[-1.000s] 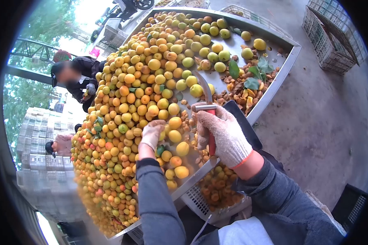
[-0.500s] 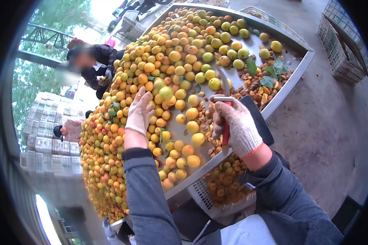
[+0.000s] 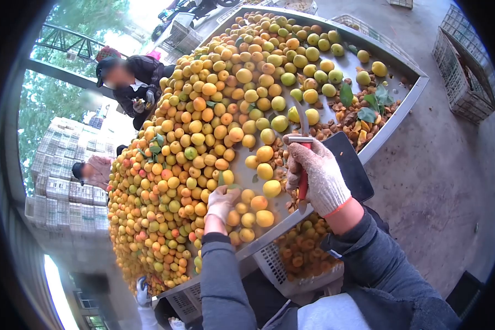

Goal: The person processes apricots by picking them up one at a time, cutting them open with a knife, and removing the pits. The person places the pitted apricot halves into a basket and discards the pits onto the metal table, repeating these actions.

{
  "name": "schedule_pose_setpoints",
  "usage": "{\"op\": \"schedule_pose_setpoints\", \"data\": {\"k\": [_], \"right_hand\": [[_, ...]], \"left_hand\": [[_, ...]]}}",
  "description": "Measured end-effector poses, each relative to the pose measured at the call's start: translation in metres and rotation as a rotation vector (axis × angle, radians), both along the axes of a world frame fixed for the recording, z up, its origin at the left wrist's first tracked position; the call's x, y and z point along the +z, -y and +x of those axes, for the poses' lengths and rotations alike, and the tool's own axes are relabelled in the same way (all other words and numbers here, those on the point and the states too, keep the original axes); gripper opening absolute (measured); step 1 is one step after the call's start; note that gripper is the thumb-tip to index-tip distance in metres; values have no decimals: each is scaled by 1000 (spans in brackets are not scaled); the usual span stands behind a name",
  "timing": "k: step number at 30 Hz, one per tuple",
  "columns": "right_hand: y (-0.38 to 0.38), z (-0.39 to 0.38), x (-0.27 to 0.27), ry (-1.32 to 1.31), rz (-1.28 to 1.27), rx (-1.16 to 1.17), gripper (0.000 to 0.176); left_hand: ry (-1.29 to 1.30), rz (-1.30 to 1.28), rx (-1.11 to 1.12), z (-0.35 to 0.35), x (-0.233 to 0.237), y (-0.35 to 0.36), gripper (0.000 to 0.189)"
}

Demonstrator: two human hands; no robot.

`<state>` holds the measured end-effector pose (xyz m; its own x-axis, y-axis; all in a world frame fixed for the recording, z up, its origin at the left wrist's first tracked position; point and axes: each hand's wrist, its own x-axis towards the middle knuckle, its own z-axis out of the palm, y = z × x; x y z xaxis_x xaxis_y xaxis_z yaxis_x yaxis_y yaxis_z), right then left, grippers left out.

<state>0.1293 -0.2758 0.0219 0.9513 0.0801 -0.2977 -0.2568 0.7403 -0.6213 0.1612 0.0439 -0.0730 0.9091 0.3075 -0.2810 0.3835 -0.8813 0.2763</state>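
Note:
My right hand (image 3: 318, 175), in a soiled white knit glove, is closed round the red handle of a curved knife (image 3: 301, 124), its blade pointing up and away over the metal table (image 3: 393, 124). My left hand (image 3: 221, 204), in a thin pale glove, rests among the yellow-orange fruits (image 3: 192, 143) near the table's front edge. Its fingers are bent together beside a green leaf (image 3: 221, 179); what they hold, if anything, is hidden. Several larger yellow fruits (image 3: 265, 218) lie just right of it.
Cut fruit pieces and leaves (image 3: 363, 118) lie at the table's right corner. Below the front edge is a white crate (image 3: 272, 264) of fruit. Another person (image 3: 132, 82) works across the table; a gloved hand (image 3: 143, 291) shows at lower left. Crates (image 3: 459, 77) stand at right.
My left hand has moved toward me and to the right, its spread fingers now bent together. The knife stays in my right hand. Some fruits have shifted on the table.

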Motion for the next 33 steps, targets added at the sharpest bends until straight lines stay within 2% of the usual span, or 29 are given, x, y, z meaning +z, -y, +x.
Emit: {"op": "schedule_pose_setpoints", "data": {"k": [2, 3, 4, 6, 7, 8, 10, 11, 13, 14, 16, 17, 18, 20, 21, 22, 24, 26, 28, 30, 32, 33], "right_hand": [[-3, 2, 1, 4, 30, -21, 25], [-5, 2, 1, 6, 34, -14, 25], [-6, 4, 1, -5, 21, -13, 25], [-10, 3, -1, -16, 9, 4, 24], [-12, 3, -3, -2, 22, -1, 24], [-14, 2, -4, 11, 34, -8, 23], [-16, 1, -2, 6, 30, -5, 23], [-16, 1, -1, 3, 13, -9, 23], [-17, 1, 0, 2, -6, -11, 23], [-17, 1, 0, -8, -2, -19, 23], [-19, 2, 0, -11, 0, -13, 23], [-20, 2, -2, -15, -1, -21, 23], [-21, 3, -3, -17, -3, -29, 23], [-21, 2, -1, -27, -29, -14, 24], [-22, 2, 0, -1, -46, -27, 24], [-23, 1, 1, 26, -62, -36, 24], [-26, 3, -5, 46, -103, -28, 27], [-30, 5, -9, 15, -21, -86, 28], [-27, 10, -19, 99, -16, -21, 30], [-26, 14, -25, 75, 10, 22, 30], [-35, 14, -26, 34, -101, -80, 30], [-38, 13, -24, 24, -96, -73, 29]], "left_hand": [[209, -662, -53, -1, -22, -38, 45], [279, -899, -66, -12, -3, -32, 41], [288, -895, -60, -19, 14, -22, 41], [249, -1654, 377, -29, 40, 2, 31], [207, -1780, 366, -33, 45, 0, 29], [215, -1780, 370, -35, 44, -5, 29], [217, -1989, 300, -36, 33, -16, 38], [219, -1989, 299, -36, 28, -22, 38], [313, -1875, 515, -38, 25, -27, 29], [318, -1877, 516, -36, 21, -27, 29], [359, -1685, 767, -31, 25, -16, 23], [448, -1727, 654, -27, 6, -29, 23], [460, -1731, 658, -27, 4, -32, 23], [471, -1373, 374, -30, -1, -36, 24], [450, -1451, 600, -25, -1, -39, 25], [468, -1454, 611, -24, 4, -33, 25], [622, -785, 209, -34, 15, -14, 18], [710, -1131, 644, -30, 39, 0, 19], [829, -1138, 725, -25, 30, 2, 18], [979, -1265, 677, -36, 52, 31, 13], [982, -1434, 551, -52, 52, 39, 16], [1019, -1390, 481, -70, 66, 50, 11]]}}
